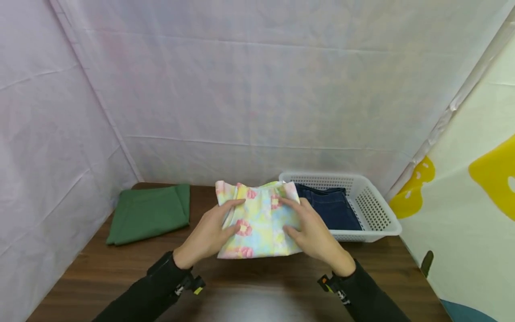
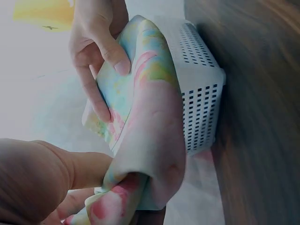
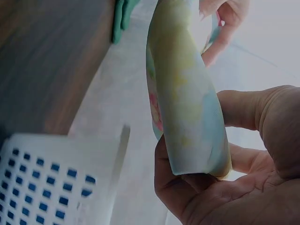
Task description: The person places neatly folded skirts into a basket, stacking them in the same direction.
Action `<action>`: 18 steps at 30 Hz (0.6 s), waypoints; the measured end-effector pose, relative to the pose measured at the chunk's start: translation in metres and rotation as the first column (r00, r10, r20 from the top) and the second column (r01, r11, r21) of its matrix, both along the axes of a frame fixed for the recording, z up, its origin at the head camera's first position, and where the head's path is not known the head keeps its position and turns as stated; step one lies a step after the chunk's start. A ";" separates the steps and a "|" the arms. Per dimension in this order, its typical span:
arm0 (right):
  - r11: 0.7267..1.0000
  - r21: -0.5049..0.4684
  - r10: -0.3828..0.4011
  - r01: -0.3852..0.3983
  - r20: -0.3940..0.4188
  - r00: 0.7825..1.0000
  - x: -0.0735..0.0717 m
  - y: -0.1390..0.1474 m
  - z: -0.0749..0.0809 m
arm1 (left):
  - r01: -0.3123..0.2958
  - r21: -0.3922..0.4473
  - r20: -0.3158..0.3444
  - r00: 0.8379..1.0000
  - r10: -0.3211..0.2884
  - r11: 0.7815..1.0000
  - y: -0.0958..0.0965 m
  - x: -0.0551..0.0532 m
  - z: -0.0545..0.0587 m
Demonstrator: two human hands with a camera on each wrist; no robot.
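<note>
Black sleeves come in from the near edge of the dark wooden bench [image 1: 100,273], and both hands meet on a folded floral cloth [image 1: 259,219] (pastel yellow, blue and pink, with pink flowers) held up near the middle of the bench. On the left, the left hand [image 1: 211,235] grips the cloth's left side, thumb on the front face and the other fingers curled behind the fold. On the right, the right hand [image 1: 311,230] clamps the cloth's right side in the same way, thumb across the front and fingers wrapped under the rolled edge, as the right wrist view shows plainly. Whether the cloth's lower edge touches the bench or hangs just above it cannot be told. Just right of the cloth, and partly behind it, stands a white perforated basket [image 1: 378,210] with a folded dark blue denim garment [image 1: 331,208] lying inside. Far to the left, well apart from the hands, a folded green cloth [image 1: 149,213] lies flat on the bench. Pale sheeting hangs behind and to the left.
</note>
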State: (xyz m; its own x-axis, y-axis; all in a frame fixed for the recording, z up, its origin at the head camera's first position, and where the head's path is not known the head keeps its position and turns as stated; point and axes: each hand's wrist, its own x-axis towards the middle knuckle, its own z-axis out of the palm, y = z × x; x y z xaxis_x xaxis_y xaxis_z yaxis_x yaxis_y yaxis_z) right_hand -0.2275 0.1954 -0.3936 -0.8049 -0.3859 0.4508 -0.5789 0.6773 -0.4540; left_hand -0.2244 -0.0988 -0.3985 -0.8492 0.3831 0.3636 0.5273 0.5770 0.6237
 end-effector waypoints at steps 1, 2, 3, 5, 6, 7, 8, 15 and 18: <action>1.000 -0.003 -0.008 0.008 0.001 1.000 -0.003 0.002 0.001 | 0.002 0.005 -0.006 1.000 -0.002 1.000 0.003 -0.003 0.002; 1.000 -0.005 -0.016 0.016 0.006 1.000 -0.005 0.005 0.003 | 0.004 0.008 -0.013 1.000 -0.003 1.000 0.005 -0.006 0.003; 1.000 -0.003 -0.025 0.025 0.011 1.000 -0.008 0.007 0.004 | 0.005 0.008 -0.016 1.000 -0.005 1.000 0.008 -0.009 0.005; 0.999 0.001 -0.039 0.039 0.016 0.999 -0.013 0.012 0.006 | 0.006 0.009 -0.025 1.000 -0.005 1.000 0.014 -0.017 0.007; 0.999 0.003 -0.046 0.046 0.017 0.999 -0.016 0.015 0.008 | 0.005 0.011 -0.029 1.000 -0.005 1.000 0.018 -0.021 0.009; 0.999 0.006 -0.053 0.053 0.017 0.998 -0.019 0.018 0.009 | 0.006 0.015 -0.034 0.999 -0.006 1.000 0.021 -0.025 0.010; 0.998 0.009 -0.061 0.061 0.017 0.998 -0.022 0.020 0.010 | 0.005 0.019 -0.035 0.999 -0.004 1.000 0.024 -0.028 0.011; 0.992 0.034 -0.125 0.125 0.023 0.992 -0.038 0.040 0.013 | 0.015 0.038 -0.041 0.999 -0.014 0.999 0.049 -0.052 0.012; 0.988 0.051 -0.149 0.148 0.015 0.989 -0.044 0.049 0.015 | 0.011 0.043 -0.037 0.999 -0.010 0.999 0.060 -0.062 0.014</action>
State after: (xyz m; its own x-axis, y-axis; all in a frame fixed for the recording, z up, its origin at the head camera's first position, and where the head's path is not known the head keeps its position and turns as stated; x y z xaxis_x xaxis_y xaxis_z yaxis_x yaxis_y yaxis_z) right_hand -0.2720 0.2444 -0.3785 -0.8632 -0.2828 0.4182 -0.4617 0.7773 -0.4274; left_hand -0.2859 -0.0386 -0.3848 -0.8311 0.3755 0.4103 0.5560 0.5445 0.6280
